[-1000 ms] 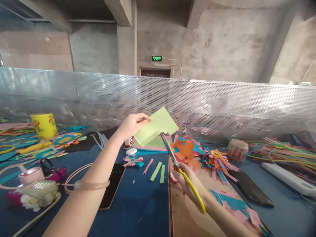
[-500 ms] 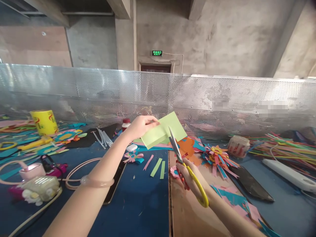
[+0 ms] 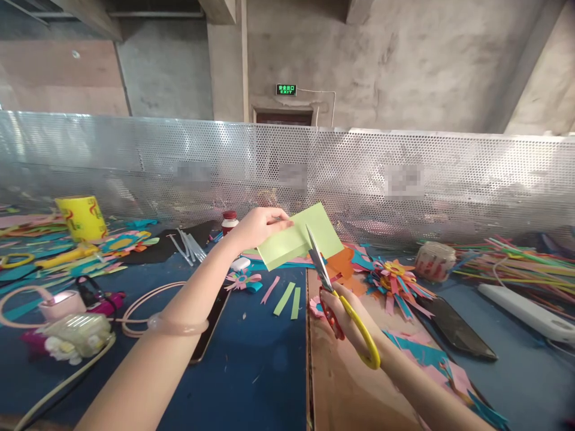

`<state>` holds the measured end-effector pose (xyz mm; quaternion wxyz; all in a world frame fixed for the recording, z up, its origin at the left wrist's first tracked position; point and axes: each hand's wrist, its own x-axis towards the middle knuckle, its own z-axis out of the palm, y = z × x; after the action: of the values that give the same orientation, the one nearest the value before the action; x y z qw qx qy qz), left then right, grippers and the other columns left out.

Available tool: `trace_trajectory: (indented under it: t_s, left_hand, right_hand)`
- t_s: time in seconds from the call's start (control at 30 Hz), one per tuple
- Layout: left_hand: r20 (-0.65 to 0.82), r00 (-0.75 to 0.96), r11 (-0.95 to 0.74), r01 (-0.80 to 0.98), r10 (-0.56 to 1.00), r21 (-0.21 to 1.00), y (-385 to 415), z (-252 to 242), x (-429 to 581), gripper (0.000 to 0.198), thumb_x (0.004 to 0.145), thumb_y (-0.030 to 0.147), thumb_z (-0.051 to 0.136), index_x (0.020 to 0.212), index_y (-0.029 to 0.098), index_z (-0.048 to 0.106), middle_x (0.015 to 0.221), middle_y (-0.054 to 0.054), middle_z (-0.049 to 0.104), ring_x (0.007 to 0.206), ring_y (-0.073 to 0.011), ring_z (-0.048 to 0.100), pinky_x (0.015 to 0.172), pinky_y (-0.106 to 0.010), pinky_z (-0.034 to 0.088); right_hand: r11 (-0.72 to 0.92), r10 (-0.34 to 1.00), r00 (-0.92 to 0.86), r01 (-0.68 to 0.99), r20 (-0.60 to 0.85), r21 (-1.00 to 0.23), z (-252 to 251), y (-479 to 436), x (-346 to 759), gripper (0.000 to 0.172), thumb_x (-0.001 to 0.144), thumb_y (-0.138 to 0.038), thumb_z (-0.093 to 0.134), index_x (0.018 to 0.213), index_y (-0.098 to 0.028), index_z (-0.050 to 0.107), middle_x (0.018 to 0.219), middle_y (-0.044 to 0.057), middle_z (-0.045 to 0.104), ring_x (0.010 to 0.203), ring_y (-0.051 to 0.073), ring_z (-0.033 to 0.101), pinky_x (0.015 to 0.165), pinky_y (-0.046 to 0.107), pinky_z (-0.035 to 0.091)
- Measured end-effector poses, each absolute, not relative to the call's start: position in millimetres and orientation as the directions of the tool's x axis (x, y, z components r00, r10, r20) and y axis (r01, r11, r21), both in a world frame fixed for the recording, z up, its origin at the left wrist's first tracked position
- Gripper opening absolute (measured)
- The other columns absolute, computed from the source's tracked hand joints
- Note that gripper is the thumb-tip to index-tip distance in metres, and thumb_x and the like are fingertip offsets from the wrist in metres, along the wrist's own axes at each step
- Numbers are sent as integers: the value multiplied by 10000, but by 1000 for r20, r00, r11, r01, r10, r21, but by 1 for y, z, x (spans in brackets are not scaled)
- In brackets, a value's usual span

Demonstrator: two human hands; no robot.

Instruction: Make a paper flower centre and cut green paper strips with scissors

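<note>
My left hand (image 3: pixel 265 227) pinches the left part of a light green sheet of paper (image 3: pixel 321 230), holding it tilted above the table. A fold or crease runs along its lower side. In my right hand (image 3: pixel 354 311) is a pair of scissors (image 3: pixel 369 341) with yellow and red handles. The blades point up and to the left, and overlap the sheet's lower edge; whether they touch the paper I cannot tell. Beneath the sheet lie two green paper strips (image 3: pixel 284 299) and a pink strip (image 3: pixel 270 290). A pink and blue paper flower (image 3: pixel 242 281) sits left of them.
A perforated metal screen (image 3: pixel 215 173) stands behind the table. On the right are a paper flower (image 3: pixel 395 275), a dark phone (image 3: pixel 458 332), a jar (image 3: pixel 435 261) and a white glue gun or similar tool (image 3: pixel 525 311). A yellow roll (image 3: pixel 81 218) and a cable (image 3: pixel 130 305) are left.
The view has shifted slightly, moving most things a little up in the picture. Both hands keep their holds on the paper and scissors, with hardly any other movement.
</note>
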<state>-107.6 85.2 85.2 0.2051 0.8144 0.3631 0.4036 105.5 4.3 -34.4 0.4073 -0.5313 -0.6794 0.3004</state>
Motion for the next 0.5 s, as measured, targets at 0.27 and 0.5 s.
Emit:
trace_trajectory:
  t_s: [0.27, 0.5]
  left_hand:
    - [488, 408, -633, 416, 772, 653, 88, 83, -108, 215, 769, 415, 579, 777, 209, 643, 689, -25, 665, 522, -115, 556, 429, -204, 378]
    - [468, 414, -619, 410, 781, 670, 89, 81, -107, 231, 770, 427, 577, 795, 207, 644, 716, -24, 671, 551, -111, 561, 450, -199, 390]
  right_hand:
    - [274, 962, -139, 478, 236, -835, -35, 5, 106, 328, 863, -477, 360, 767, -193, 492, 504, -52, 451, 440, 108, 435, 481, 229, 353]
    - [296, 955, -144, 460, 259, -837, -36, 5, 106, 357, 866, -491, 354, 828, -183, 530, 494, -47, 453, 435, 109, 433, 477, 224, 349]
